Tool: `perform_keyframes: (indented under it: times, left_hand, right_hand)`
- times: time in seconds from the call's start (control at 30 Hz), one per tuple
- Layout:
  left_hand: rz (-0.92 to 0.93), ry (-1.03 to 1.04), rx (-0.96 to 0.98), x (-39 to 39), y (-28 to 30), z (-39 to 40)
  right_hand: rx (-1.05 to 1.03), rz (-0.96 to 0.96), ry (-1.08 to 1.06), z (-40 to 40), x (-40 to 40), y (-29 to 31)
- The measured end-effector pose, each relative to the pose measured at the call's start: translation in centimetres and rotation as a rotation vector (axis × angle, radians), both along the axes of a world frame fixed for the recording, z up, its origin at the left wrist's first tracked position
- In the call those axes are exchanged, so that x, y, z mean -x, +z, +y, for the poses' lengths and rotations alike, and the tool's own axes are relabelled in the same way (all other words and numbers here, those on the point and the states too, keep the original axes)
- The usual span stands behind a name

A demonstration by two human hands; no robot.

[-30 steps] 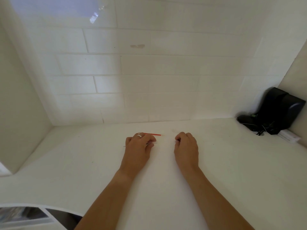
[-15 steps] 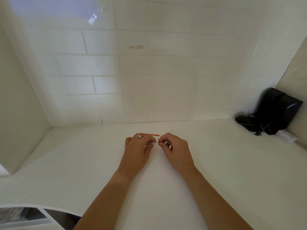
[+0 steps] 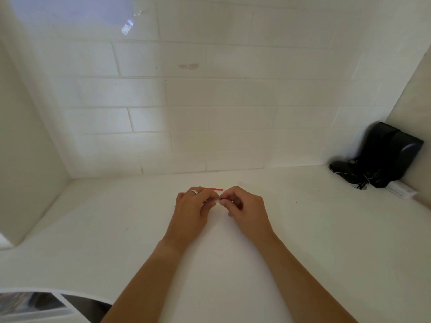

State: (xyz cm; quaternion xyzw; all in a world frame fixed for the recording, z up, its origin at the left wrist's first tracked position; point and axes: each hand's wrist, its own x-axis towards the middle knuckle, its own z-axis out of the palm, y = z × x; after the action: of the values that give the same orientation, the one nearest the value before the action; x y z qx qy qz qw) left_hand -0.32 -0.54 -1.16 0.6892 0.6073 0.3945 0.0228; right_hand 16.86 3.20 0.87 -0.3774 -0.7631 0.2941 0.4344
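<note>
On the white counter (image 3: 303, 229) both my hands meet fingertip to fingertip. My left hand (image 3: 193, 212), with a ring on one finger, pinches a thin pale stick-like thing (image 3: 211, 202) whose other end shows left of the hand. My right hand (image 3: 245, 209) has its fingers curled and pinches a tiny dark piece at the stick's right tip. A thin red stick (image 3: 212, 189) lies on the counter just behind my left hand.
A white tiled wall (image 3: 210, 101) closes the back, and side walls stand left and right. A black device with cables (image 3: 382, 157) sits in the far right corner, a small white box (image 3: 400, 191) beside it. The counter's curved front edge is at the lower left.
My right hand has moved left from its spot apart on the counter and now meets my left hand's fingertips. My left hand has stayed in place.
</note>
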Motion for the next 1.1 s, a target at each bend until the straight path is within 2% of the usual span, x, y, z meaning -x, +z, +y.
perform_keyframes:
  times: [0.37,0.7,0.9,1.1]
  left_hand:
    - [-0.027,0.035,-0.025,-0.1,0.1,0.0]
    - [-0.033,0.033,-0.063,-0.1,0.1,0.0]
    - [-0.037,0.010,-0.098,0.0,0.1,0.0]
    - [-0.027,0.043,-0.098,-0.1,0.1,0.1]
  right_hand:
    - [0.016,-0.065,0.054,0.1,0.1,-0.4]
    - [-0.040,-0.061,0.013,0.3,0.1,-0.3]
    - [-0.108,-0.133,-0.023,0.8,0.1,-0.9]
    - [-0.054,-0.154,-0.041,0.5,0.5,-1.0]
